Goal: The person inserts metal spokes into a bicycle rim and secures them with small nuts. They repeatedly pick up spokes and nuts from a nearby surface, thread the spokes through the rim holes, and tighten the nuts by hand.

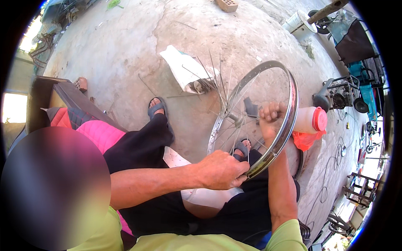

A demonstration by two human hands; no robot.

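Observation:
A bicycle wheel is tilted up over my lap, its metal rim facing partly sideways. Thin spokes fan out from its hub, and several stick up past the rim with free ends. At the rim's lower edge my left hand is closed, its thumb and fingers pinching the wheel there. My right hand reaches up inside the rim with curled fingers near the spokes; what lies in them is hidden. A white sack on the ground beyond has a bundle of thin spokes at its mouth.
To the right of the wheel stands a pale container with a red lid, above a red plastic bag. A white bucket, a machine with wheels and cables are farther right. Bricks lie on the ground.

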